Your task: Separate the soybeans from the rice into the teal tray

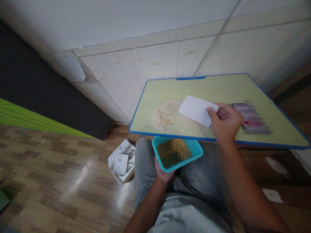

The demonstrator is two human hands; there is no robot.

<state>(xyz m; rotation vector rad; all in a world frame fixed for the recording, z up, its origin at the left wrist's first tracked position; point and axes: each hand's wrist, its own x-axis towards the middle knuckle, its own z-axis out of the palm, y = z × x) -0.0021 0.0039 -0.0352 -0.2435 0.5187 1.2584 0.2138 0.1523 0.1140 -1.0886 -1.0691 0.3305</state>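
My right hand (224,121) pinches the corner of a blank white card (196,110) between thumb and fingers, holding it above the table. Below and left of the card, pale grains (159,118) lie spread on the light green tabletop (218,87), with some yellowish pieces among them. Under the table's near edge, my left hand (165,171) grips a turquoise plastic basket (197,149) from beneath, over my lap. Round tan beans, perhaps soybeans (173,152), cover its bottom. The fingers under the basket are mostly hidden.
A phone (240,113), partly blurred out, lies on the table right of my hand. A white box (123,178) with papers stands on the wooden floor at left. The panelled wall (145,64) runs behind the table; a dark cabinet side (60,87) stands left.
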